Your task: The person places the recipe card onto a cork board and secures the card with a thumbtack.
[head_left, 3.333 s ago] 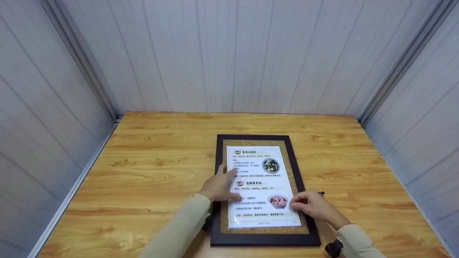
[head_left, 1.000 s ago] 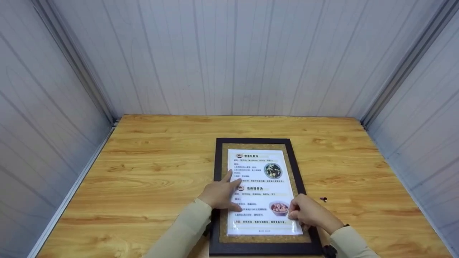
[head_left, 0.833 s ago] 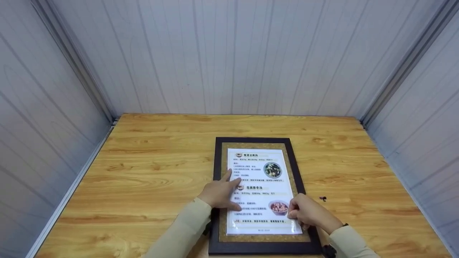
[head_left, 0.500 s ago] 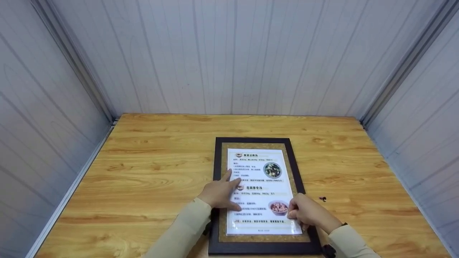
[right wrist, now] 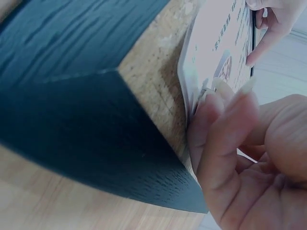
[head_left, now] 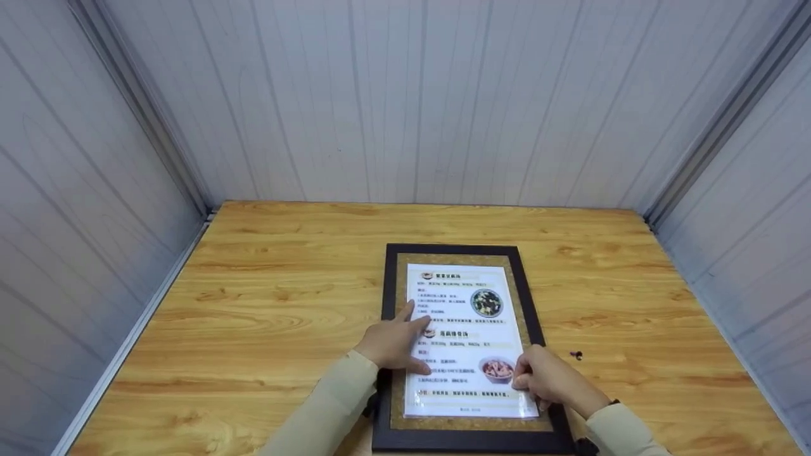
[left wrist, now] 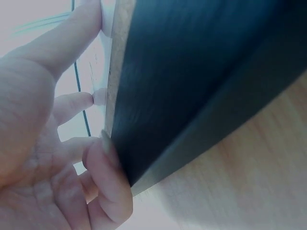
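A dark-framed cork board [head_left: 469, 423] lies on the table with a glossy white recipe sheet [head_left: 462, 351] on it, printed with text and two bowls of food. My left hand [head_left: 388, 345] rests across the sheet's left edge with fingers spread; in the left wrist view its fingertips touch the sheet. At the sheet's lower right edge my right hand [head_left: 552, 379] has finger and thumb pinched together. A tiny metallic pin-like piece [right wrist: 205, 91] shows at those fingertips, mostly hidden by them. Beside it the sheet's edge bows up from the cork.
Small dark red and black bits [head_left: 576, 355] lie on the wooden table [head_left: 285, 285] just right of the frame. The frame's raised dark border [head_left: 472, 441] surrounds the cork. Pale panel walls [head_left: 405, 101] stand behind and on both sides.
Since the earliest frame my right hand has moved nearer along the sheet's right edge, uncovering the small bits. My left fingers have settled on the sheet. Over the last second both hands hold still.
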Tool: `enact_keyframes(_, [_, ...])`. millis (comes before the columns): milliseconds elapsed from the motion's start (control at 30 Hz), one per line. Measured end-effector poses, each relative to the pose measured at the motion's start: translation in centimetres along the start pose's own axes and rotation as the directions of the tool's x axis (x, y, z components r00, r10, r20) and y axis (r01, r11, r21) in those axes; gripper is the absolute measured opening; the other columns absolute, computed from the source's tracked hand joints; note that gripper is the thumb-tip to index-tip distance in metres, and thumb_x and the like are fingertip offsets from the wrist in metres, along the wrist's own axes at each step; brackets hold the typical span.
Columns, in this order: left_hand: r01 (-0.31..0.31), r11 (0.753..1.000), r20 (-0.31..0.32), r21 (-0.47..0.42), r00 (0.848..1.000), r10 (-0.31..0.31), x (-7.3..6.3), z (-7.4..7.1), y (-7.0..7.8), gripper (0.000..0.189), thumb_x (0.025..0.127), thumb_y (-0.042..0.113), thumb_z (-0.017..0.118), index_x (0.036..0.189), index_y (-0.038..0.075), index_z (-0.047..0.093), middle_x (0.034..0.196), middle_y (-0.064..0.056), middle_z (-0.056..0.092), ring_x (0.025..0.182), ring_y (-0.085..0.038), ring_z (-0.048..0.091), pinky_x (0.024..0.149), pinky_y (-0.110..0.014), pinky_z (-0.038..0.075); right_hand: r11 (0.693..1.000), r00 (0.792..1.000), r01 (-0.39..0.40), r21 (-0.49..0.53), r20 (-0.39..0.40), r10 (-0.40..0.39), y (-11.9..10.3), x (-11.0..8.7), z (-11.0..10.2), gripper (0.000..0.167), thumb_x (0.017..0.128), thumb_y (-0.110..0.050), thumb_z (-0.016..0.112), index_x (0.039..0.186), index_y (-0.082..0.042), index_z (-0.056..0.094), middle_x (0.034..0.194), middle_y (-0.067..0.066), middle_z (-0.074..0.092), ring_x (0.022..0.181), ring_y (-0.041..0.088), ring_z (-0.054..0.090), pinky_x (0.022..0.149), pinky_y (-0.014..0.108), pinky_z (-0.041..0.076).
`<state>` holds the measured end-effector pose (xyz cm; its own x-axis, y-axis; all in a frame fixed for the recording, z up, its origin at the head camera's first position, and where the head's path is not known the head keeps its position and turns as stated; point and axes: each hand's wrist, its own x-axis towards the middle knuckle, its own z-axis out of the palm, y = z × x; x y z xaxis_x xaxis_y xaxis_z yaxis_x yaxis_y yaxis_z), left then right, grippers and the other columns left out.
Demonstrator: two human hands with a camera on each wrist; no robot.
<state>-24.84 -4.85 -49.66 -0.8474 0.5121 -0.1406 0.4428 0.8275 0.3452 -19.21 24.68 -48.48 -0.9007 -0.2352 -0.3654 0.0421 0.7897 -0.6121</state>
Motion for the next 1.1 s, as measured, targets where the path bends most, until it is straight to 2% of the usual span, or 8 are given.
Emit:
enact_keyframes(233, [0.012, 1.000, 0.011, -0.001, 1.000, -0.012, 0.0, -0.1, 0.2, 0.099, 0.071, 0.055, 0.084, 0.152, 0.016, 0.043, 0.160, -0.020, 0.022, 0.130, -0.035, 0.050, 0.088, -0.046, 0.051, 1.000, 1.000, 0.015, -0.004, -0.009, -0.015, -0.1, 0.0, 0.0, 0.021, 0.088, 0.001, 0.071, 0.068, -0.006, 0.066, 0.057, 0.004, 0.056, 0.045, 0.011, 0.051, 0.040, 0.027, 0.048])
enact_keyframes(400, [-0.002, 1.000, 0.004, 0.028, 1.000, 0.002, 0.1, -0.2, 0.2, 0.101, 0.070, 0.058, 0.083, 0.152, 0.016, 0.043, 0.160, -0.021, 0.024, 0.128, -0.035, 0.051, 0.082, -0.044, 0.053, 1.000, 1.000, 0.003, -0.006, -0.019, -0.003, -0.2, -0.1, 0.0, 0.021, 0.087, 0.001, 0.071, 0.069, -0.006, 0.065, 0.058, 0.005, 0.057, 0.045, 0.012, 0.051, 0.040, 0.027, 0.048])
enact_keyframes(567, [-0.003, 0.999, 0.002, 0.033, 1.000, 0.003, 0.1, -0.1, 0.1, 0.101, 0.069, 0.058, 0.083, 0.152, 0.015, 0.043, 0.159, -0.022, 0.024, 0.127, -0.035, 0.053, 0.083, -0.044, 0.053, 1.000, 1.000, 0.001, -0.002, -0.014, -0.001, -0.1, -0.1, 0.0, 0.020, 0.088, 0.000, 0.072, 0.070, -0.006, 0.066, 0.058, 0.005, 0.057, 0.045, 0.012, 0.051, 0.041, 0.028, 0.048])
enact_keyframes(800, [-0.014, 1.000, -0.011, 0.028, 1.000, 0.014, -0.1, -0.2, 0.1, 0.099, 0.069, 0.057, 0.084, 0.150, 0.015, 0.046, 0.157, -0.024, 0.028, 0.126, -0.037, 0.053, 0.086, -0.045, 0.052, 0.998, 0.999, 0.049, 0.027, 0.017, -0.050, 0.2, -0.1, -0.2, 0.019, 0.088, 0.002, 0.071, 0.071, -0.005, 0.066, 0.055, 0.004, 0.056, 0.044, 0.011, 0.051, 0.040, 0.029, 0.049])
enact_keyframes(1100, [0.002, 1.000, 0.005, 0.025, 1.000, -0.002, -0.2, -0.2, 0.1, 0.100, 0.070, 0.057, 0.083, 0.152, 0.016, 0.043, 0.159, -0.022, 0.024, 0.124, -0.037, 0.055, 0.091, -0.045, 0.050, 0.989, 0.991, 0.103, 0.107, 0.071, -0.111, 1.0, 0.0, -0.7, 0.014, 0.088, -0.002, 0.071, 0.076, -0.005, 0.065, 0.056, 0.004, 0.058, 0.042, 0.010, 0.052, 0.038, 0.029, 0.048])
